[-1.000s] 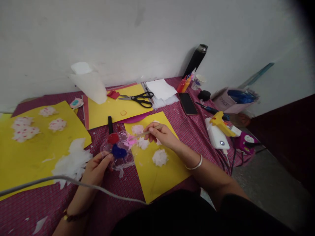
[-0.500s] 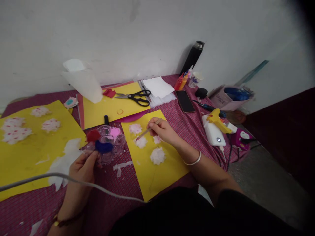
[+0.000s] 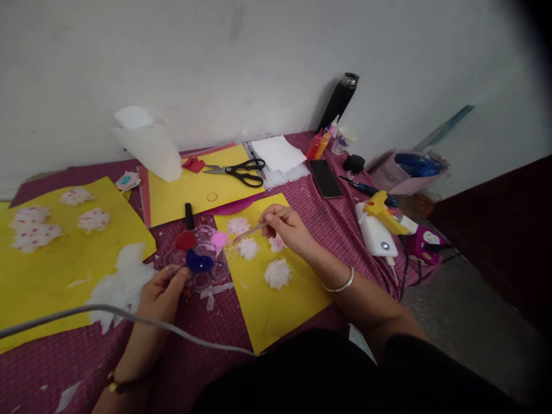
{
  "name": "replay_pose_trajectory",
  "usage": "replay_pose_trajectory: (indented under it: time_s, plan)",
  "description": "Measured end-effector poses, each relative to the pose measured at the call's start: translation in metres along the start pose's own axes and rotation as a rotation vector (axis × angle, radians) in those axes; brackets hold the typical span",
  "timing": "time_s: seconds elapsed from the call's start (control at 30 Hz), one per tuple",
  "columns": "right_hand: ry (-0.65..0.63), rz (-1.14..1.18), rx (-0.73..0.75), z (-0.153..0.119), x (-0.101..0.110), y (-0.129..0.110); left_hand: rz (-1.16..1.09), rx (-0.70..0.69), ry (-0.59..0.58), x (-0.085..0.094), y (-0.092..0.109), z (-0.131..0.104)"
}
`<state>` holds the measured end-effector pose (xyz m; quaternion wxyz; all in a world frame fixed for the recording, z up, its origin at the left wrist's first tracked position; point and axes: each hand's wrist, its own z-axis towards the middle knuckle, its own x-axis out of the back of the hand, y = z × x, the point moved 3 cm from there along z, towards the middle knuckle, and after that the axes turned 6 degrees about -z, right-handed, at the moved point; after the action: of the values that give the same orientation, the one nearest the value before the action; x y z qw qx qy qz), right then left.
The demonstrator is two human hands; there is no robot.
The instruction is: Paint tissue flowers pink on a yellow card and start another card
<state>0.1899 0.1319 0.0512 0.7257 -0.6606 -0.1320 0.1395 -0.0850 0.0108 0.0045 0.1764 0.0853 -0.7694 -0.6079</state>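
Observation:
My left hand [image 3: 166, 290] pinches the near edge of a clear paint palette [image 3: 219, 270] whose wells hold red, blue and pink paint. In my right hand [image 3: 282, 227] is a thin paintbrush [image 3: 254, 229], its tip pointing left between the palette and the flowers. Under that hand lies a yellow sheet [image 3: 254, 310] bearing several white tissue-paper flowers [image 3: 277, 273], some touched with pink. At the far left, another yellow sheet [image 3: 38, 287] carries pink-spotted paper flowers [image 3: 94, 219].
Black-handled scissors [image 3: 245, 172] rest on more yellow paper at the back. White sheets [image 3: 280, 155], a phone [image 3: 325, 178], paint bottles [image 3: 317, 145] and a black flask [image 3: 338, 103] stand or lie rightward. A grey cable [image 3: 181, 329] crosses in front of my left wrist.
My left hand has moved right with the palette, bringing it to the edge of the yellow sheet. The brush tip has shifted up and left, off the white flower.

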Motion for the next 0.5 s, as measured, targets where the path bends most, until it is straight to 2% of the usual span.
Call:
replay_pose_trajectory:
  time_s: [0.2, 0.3, 0.43, 0.5]
  plan:
    - [-0.086, -0.030, 0.015, -0.003, -0.009, -0.006, 0.006, 0.024, -0.060, -0.009, 0.010, -0.007]
    - [-0.096, -0.014, 0.020, -0.002, -0.011, -0.003, -0.112, 0.080, -0.090, -0.014, 0.012, -0.009]
    - [-0.144, 0.023, -0.021, -0.001, -0.013, 0.002, -0.224, 0.153, -0.080, -0.015, 0.010, -0.009]
    - [-0.112, 0.044, -0.017, 0.000, -0.007, 0.002, -0.218, 0.146, -0.046, -0.013, 0.010, -0.008]
